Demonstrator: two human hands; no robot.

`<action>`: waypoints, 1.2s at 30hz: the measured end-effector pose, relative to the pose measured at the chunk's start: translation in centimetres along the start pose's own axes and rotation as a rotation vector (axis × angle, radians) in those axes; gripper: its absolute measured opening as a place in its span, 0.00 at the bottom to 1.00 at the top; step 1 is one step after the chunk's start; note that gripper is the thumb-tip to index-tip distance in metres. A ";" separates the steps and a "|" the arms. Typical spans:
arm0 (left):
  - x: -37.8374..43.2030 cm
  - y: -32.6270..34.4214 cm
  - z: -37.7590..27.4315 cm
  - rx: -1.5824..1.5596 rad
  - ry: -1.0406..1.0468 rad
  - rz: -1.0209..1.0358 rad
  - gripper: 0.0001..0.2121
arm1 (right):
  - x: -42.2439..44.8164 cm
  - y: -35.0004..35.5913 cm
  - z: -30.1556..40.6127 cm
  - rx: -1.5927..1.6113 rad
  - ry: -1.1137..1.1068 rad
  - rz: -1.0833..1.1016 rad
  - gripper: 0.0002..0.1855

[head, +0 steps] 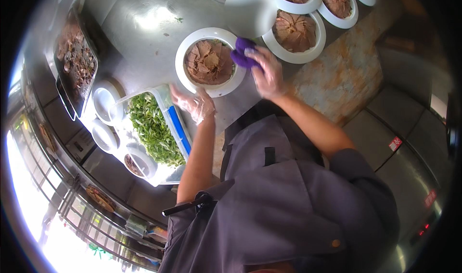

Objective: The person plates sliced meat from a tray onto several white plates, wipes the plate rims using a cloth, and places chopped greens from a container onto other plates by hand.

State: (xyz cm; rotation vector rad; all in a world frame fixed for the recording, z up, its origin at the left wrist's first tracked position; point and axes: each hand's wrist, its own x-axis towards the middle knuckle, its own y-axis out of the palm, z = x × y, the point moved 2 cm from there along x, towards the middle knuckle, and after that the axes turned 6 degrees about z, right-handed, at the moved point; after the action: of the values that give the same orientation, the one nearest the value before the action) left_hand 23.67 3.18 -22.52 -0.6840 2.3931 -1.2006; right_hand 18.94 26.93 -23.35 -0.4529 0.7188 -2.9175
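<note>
A white round dish (182, 74) filled with overlapping slices of cooked meat (209, 62) stands on the steel counter before me. My right hand (267, 71), in a clear thin glove, holds a purple cloth (243, 53) against the dish's right rim. On the near left side of that dish is my left hand (196, 103), also gloved and a little blurred. Its fingers are apart and nothing shows in it; whether it touches the rim I cannot tell.
A clear container of chopped green onions (155, 128) with a blue edge strip stands at the left. Beyond it are white bowls (104, 101) and a metal tray of dark food pieces (77, 56). Several white dishes of sliced meat (296, 35) sit at the top right. A blurred round patch covers part of the view.
</note>
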 end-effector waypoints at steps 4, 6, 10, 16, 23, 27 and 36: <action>10.0 0.0 -4.5 0.141 0.275 0.337 0.24 | 6.0 0.7 -2.4 -0.232 0.120 0.224 0.23; 14.8 1.8 -5.8 0.251 0.168 0.565 0.29 | 7.4 3.4 -4.0 -0.304 0.095 0.363 0.25; 16.7 4.3 -6.1 0.103 0.148 0.852 0.30 | 6.8 3.6 -5.7 -0.447 0.010 0.427 0.26; 17.5 9.2 3.5 -0.049 0.039 0.626 0.31 | 2.2 1.1 -4.1 -0.456 -0.014 0.322 0.30; 7.0 10.6 9.6 -0.312 -0.488 0.199 0.25 | -5.7 2.9 0.4 -0.482 -0.150 0.188 0.33; -1.4 10.6 4.7 -1.287 -0.891 -0.249 0.19 | -9.6 2.7 0.2 -0.417 -0.221 0.244 0.34; -2.1 2.7 6.0 -0.258 -0.697 0.263 0.35 | -2.6 0.0 1.1 -0.108 -0.295 0.181 0.31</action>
State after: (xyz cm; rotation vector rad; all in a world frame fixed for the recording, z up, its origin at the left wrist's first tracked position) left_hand 27.85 1.95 -27.90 -0.6906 1.9615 -0.4389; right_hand 21.77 26.88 -23.10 -0.7656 0.8268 -2.5775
